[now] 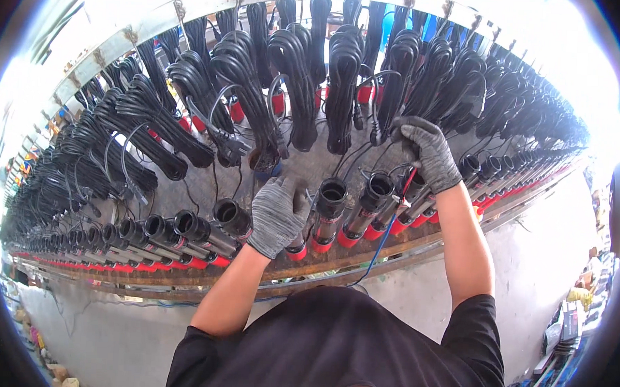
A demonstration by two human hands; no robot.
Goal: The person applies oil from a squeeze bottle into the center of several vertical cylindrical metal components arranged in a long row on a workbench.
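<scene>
My left hand (280, 216), in a grey knit glove, is over a steel cylinder in the front row; its thumb is blurred and its fingertips are hidden. My right hand (429, 153), gloved alike, is raised at the lower ends of the hanging black cable coils (401, 74), its fingers curled. Just below its thumb slants a thin red lead or probe (409, 183), close to a blue wire (383, 240). Whatever those fingers hold is hidden. Between my hands stand black-topped steel cylinders, seemingly pumps, with red bases, one of them an open-mouthed cylinder (330, 202).
Many more cylinders (160, 230) line the wooden bench edge (349, 257) on both sides. Bundled cables with plugs (233, 146) hang from a curved metal rail (207, 0). A small blue-rimmed cup (266, 168) sits behind my left hand. Boxes (570, 318) stand at the far right.
</scene>
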